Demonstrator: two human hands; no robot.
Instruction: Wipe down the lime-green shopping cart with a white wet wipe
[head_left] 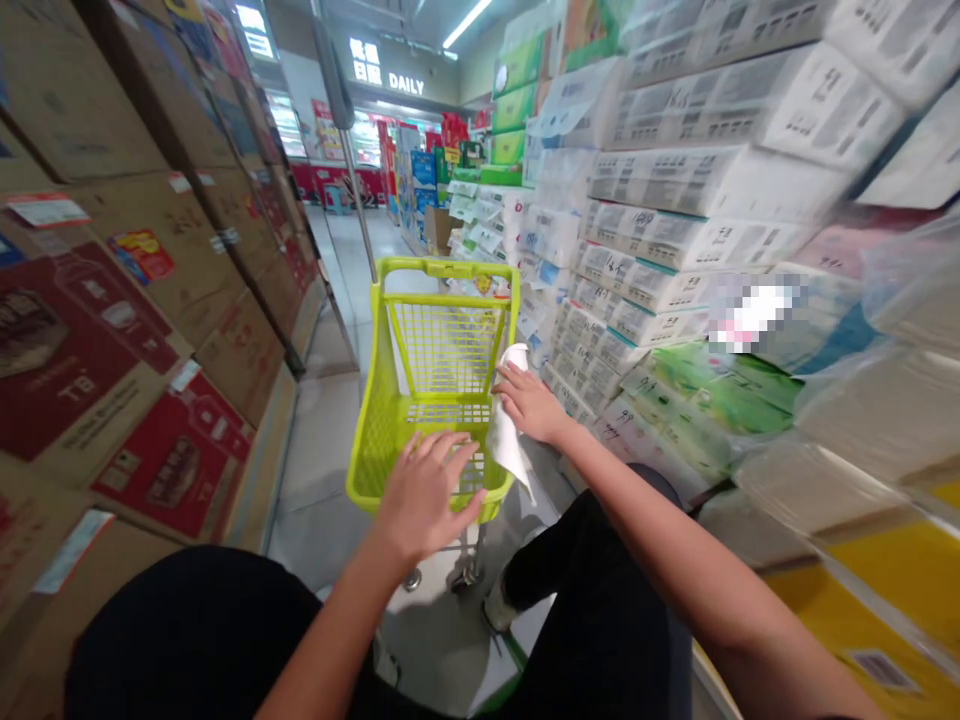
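A lime-green plastic shopping cart [365,440] stands in front of me, its lattice basket holding nothing that I can see. My right hand [529,402] presses a white cloth [508,440] against the cart's right side wall, fingers closed over the cloth's upper part. The cloth hangs down past the rim on the outside. Over the near rim is my left hand [431,490], fingers spread and bent, with nothing in it. Whether its fingers touch the basket I cannot tell.
Stacked cardboard cartons [172,450] line the left side. High piles of wrapped paper packs [660,240] rise close on the right. A thin metal pole [356,190] stands beyond the cart's left corner. My bent knees flank the cart, and the aisle floor [360,235] stretches ahead.
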